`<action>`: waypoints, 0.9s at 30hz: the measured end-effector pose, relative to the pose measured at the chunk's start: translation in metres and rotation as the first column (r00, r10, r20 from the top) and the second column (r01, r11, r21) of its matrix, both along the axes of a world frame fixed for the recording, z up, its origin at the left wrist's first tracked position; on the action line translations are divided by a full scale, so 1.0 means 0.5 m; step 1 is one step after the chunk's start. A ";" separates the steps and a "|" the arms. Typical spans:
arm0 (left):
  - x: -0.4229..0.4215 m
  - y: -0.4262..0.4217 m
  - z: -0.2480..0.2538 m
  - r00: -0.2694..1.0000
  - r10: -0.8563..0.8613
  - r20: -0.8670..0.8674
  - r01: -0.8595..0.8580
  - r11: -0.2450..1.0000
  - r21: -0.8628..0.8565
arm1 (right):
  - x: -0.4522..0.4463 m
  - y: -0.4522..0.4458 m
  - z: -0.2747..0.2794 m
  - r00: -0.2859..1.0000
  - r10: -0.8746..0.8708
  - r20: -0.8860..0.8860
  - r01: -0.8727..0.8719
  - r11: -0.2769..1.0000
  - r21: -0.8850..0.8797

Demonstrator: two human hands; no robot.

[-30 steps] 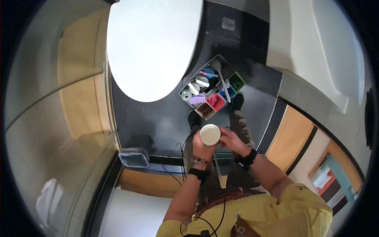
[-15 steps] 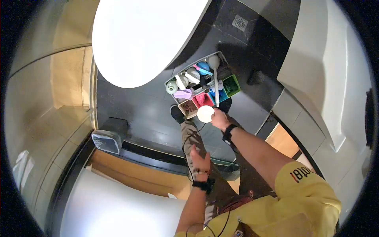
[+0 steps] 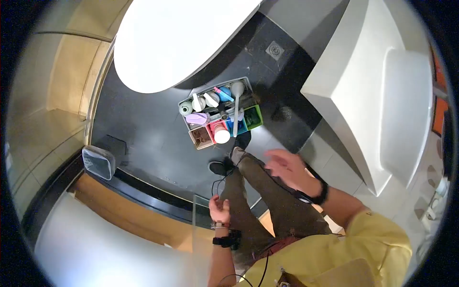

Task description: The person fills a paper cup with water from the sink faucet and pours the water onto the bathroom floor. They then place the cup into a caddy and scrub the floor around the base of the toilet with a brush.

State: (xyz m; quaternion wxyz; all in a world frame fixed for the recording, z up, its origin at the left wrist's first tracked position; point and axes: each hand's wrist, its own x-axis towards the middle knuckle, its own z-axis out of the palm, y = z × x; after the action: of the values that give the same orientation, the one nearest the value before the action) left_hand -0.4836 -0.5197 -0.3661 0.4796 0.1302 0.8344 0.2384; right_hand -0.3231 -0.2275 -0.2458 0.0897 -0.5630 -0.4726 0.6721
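Observation:
My right hand (image 3: 289,168) is raised over my right leg, empty, its fingers loosely spread and slightly blurred. Lower down, my left hand (image 3: 219,209) hangs beside my left leg with its fingers relaxed and nothing in them. A grey cleaning caddy (image 3: 247,86) sits on the dark floor beyond my feet. In its pink compartment stands a white-topped container (image 3: 222,136). Spray bottles (image 3: 211,99), a purple brush-like item (image 3: 196,118) and a long grey-handled tool (image 3: 236,112) fill the rest. Brown cloth (image 3: 201,136) lies in the beige compartment.
A large white tub (image 3: 177,43) stands ahead, and a white basin (image 3: 354,95) juts out on the right. On the left is a lined waste bin (image 3: 99,162). A floor drain (image 3: 274,50) lies between tub and basin. Glass edges stand near my left arm.
My right hand has let go of the white-topped container, which now stands in the caddy's pink compartment, and has drawn back to the right. The view has turned somewhat rightward.

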 end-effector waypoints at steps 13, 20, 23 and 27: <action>0.093 -0.180 0.079 0.983 0.148 0.113 -0.140 0.987 -0.077 | 0.232 0.177 0.209 0.503 -0.062 0.862 -0.841 0.194 0.505; 0.212 -0.362 0.062 0.851 0.426 0.308 -0.455 0.890 0.024 | 0.226 0.178 0.195 0.565 -0.041 0.824 -0.789 0.266 0.554; 0.249 -0.361 0.065 0.847 0.439 0.300 -0.441 0.895 -0.065 | 0.229 0.179 0.192 0.570 -0.047 0.820 -0.789 0.246 0.563; 0.289 -0.365 0.042 0.891 0.375 0.255 -0.342 0.925 -0.167 | 0.231 0.181 0.192 0.585 -0.032 0.811 -0.781 0.247 0.573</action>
State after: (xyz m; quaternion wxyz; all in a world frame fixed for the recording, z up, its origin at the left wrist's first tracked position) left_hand -0.3391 -0.7019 -0.3450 0.5482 -0.0900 0.7795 0.2895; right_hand -0.2076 -0.1370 -0.1500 0.0190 -0.4643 -0.8851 0.0253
